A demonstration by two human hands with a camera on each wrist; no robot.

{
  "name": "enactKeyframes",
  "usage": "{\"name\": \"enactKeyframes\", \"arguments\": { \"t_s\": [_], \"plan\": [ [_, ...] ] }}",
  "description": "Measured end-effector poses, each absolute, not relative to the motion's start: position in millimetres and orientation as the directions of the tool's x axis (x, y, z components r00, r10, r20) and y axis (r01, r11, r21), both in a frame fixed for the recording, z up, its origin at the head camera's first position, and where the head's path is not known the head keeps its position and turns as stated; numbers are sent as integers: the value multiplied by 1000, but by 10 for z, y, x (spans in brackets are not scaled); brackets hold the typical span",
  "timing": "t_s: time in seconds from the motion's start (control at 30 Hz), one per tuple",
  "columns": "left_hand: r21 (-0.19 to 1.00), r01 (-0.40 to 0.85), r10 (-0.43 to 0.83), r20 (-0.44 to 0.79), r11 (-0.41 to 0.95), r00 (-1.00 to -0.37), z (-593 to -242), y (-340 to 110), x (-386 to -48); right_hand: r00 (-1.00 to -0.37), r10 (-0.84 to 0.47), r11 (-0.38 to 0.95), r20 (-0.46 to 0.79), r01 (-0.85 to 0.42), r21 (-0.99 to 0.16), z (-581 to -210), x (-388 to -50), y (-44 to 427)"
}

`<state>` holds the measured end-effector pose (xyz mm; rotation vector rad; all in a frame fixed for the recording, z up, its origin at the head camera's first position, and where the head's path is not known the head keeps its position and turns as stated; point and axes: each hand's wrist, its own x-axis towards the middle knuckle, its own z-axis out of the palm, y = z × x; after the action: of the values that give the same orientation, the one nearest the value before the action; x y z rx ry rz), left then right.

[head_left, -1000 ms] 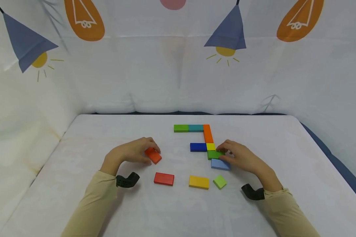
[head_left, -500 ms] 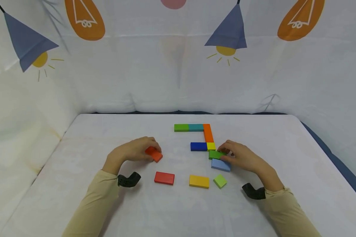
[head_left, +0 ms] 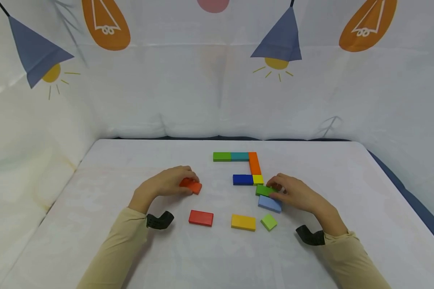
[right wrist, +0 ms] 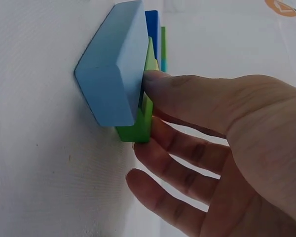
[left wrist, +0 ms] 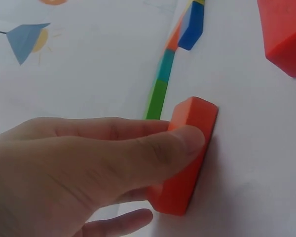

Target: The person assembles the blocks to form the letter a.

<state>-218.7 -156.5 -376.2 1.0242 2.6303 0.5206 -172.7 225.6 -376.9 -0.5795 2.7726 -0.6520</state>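
Observation:
The left hand [head_left: 170, 182] pinches an orange-red block [head_left: 193, 186] between thumb and fingers; in the left wrist view the thumb lies across this block [left wrist: 180, 185]. At the right, the right hand [head_left: 294, 192] grips the right end of a green block [head_left: 264, 190]. A light blue block [head_left: 269, 204] lies tilted just in front of the green one, close to the thumb, as the right wrist view shows the blue block [right wrist: 111, 64]. Behind the green block sit a small yellow block [head_left: 258, 179] and a dark blue block [head_left: 242, 180], side by side.
An orange block [head_left: 254, 163] runs back to a teal block [head_left: 240, 157] and another green block [head_left: 222, 157]. Nearer the front lie a red block [head_left: 200, 218], a yellow-orange block [head_left: 243, 222] and a lime block [head_left: 269, 222]. White cloth [head_left: 188, 92] hangs behind the table [head_left: 217, 261].
The left hand has shifted slightly right, turning the orange-red block more level. The green block under the right hand has moved a little right and away from the yellow one; the light blue block is more tilted.

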Motion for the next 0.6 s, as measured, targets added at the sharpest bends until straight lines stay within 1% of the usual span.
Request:
{"name": "enactKeyframes", "arguments": {
  "t_s": [0.2,0.37,0.6],
  "plan": [
    [418,594,686,-107,688,-720,-3815,-1516,-2202,-893,-418,822,-164,-296,-486,-3744,-1707,2251],
    [423,577,674,-117,699,-730,-3829,-1481,-2207,-890,-425,822,-165,-303,-483,-3732,-1697,2254],
    [431,589,683,-91,683,-725,-3832,-1473,-2218,-888,-422,824,-182,-292,-486,-3731,-1715,2253]
  ]
}}
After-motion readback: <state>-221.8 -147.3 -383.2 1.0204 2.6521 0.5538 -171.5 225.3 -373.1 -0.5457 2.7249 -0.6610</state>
